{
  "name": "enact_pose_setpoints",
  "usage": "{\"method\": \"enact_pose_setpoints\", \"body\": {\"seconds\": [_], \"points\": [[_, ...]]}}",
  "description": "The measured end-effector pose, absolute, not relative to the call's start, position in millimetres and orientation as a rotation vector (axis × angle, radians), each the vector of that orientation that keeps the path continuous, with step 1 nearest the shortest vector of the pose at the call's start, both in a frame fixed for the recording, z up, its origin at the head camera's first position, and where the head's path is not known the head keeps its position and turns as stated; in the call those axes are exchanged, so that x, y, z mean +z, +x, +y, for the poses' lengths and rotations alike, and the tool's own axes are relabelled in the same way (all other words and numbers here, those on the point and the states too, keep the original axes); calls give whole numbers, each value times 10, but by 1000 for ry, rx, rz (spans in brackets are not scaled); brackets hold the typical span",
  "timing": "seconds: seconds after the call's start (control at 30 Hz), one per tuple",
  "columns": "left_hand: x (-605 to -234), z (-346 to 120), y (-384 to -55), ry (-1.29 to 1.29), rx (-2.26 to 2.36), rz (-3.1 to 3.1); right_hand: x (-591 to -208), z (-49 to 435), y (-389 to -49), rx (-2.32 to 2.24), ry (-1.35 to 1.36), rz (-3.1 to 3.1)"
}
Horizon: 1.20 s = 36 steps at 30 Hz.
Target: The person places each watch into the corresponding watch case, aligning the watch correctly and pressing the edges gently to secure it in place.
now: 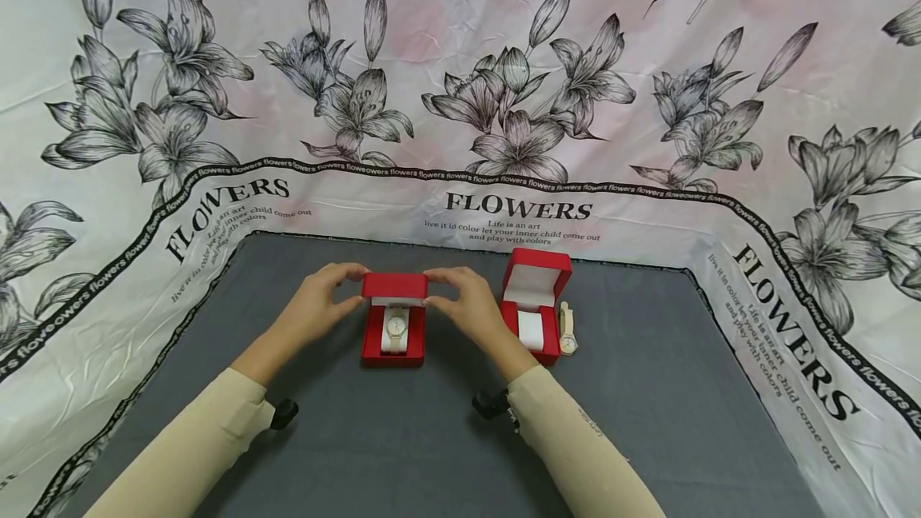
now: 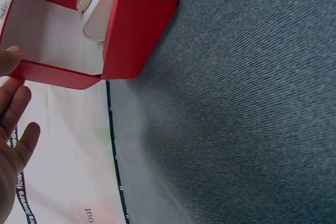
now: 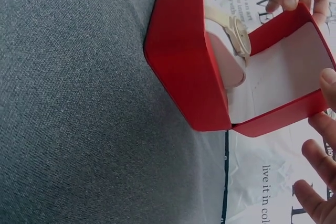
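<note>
A red watch box (image 1: 392,360) stands with its lid (image 1: 394,285) raised, showing a white lining. Inside, a cream-strapped wristwatch (image 1: 396,328) is wrapped around a white cushion (image 3: 224,51). My left hand (image 1: 321,298) pinches the lid's left edge, its thumb (image 2: 9,59) on the rim and the other fingers behind. At the opposite edge, my right hand (image 1: 468,306) pinches the lid the same way, with its lower fingers spread apart in the right wrist view.
Right of my right hand is a second red box (image 1: 541,270), lid up, with a bare white cushion (image 1: 531,331). Another cream watch (image 1: 567,330) lies against its right side. Dark grey cloth (image 1: 432,438) covers the table, and a flower-printed sheet (image 1: 403,102) rises behind it.
</note>
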<state>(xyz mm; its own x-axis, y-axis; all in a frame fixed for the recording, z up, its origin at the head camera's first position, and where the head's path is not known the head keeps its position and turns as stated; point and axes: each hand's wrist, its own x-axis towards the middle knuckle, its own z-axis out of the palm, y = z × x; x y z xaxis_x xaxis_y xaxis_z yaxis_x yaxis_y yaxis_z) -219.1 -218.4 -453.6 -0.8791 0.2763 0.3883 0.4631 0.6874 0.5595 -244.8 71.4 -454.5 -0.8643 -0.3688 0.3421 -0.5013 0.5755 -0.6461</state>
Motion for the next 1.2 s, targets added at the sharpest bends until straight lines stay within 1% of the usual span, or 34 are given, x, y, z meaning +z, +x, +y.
{"method": "enact_pose_setpoints", "body": {"seconds": [0.5,0.9,1.2], "points": [[-4599,-2169,-2103,-597,-977,-2579,-4562,740,-2411,1244,698,-2682],[-4511,-2191,-2073,-426,-1153,-2726,-4545,697,-2335,1230,660,-2703],[-4535,-2085,-2016,-305,-1262,-2795,-4554,712,-2300,1239,635,-2707]]}}
